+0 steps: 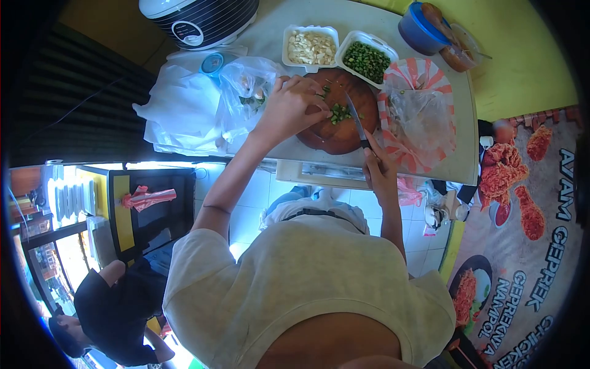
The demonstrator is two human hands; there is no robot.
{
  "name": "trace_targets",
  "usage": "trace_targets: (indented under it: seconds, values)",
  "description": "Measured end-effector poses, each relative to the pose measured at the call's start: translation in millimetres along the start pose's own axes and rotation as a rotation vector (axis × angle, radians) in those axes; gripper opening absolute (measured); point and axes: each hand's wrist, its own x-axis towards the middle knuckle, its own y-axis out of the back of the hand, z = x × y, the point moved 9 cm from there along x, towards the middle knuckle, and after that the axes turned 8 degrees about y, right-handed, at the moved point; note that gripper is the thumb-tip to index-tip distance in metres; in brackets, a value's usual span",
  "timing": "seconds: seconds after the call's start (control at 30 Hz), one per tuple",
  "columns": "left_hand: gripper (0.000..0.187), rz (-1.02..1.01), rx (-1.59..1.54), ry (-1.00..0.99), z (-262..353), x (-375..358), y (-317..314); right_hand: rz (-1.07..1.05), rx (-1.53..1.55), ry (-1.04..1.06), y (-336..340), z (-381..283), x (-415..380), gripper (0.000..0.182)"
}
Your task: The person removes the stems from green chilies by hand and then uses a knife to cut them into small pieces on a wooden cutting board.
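Note:
My right hand (380, 165) grips a knife (355, 117) by its dark handle, the blade pointing away from me over a round wooden chopping board (332, 140). Under the blade lies a small pile of chopped green vegetable (340, 113). My left hand (296, 103) is over the board's left side, fingers bent and drawn together beside the green pieces; what they pinch, if anything, is hidden. Behind the board stand a white foam box of pale chopped pieces (312, 48) and another of finely cut greens (367, 59).
A clear plastic bag (249, 77) and white bags (184, 104) lie left, below a rice cooker (203, 21). Right of the board is a red-and-white striped bag (418, 117). Blue-lidded tubs (424, 31) stand back right. Another person (120, 301) is at lower left.

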Motion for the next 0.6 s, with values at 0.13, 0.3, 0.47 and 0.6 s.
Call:
trace_targets:
  seconds: [0.13, 0.3, 0.47, 0.6]
  values:
    - [0.011, -0.001, 0.028, 0.018, 0.3, -4.8, -9.3, 0.009, 0.016, -0.018, 2.8, 5.0, -2.7, 0.046]
    - [0.011, 0.059, 0.036, 0.031, 0.6, -13.6, -16.0, -0.035, 0.032, -0.044, -5.2, -2.8, -7.3, 0.046]
    - [0.009, 0.078, 0.041, 0.09, -4.8, -32.0, -6.6, -0.098, 0.006, -0.063, -14.3, 3.2, -9.6, 0.045]
    - [0.009, 0.115, 0.06, 0.149, -9.6, -46.3, 0.7, -0.189, 0.009, -0.083, -28.1, 5.1, -13.0, 0.045]
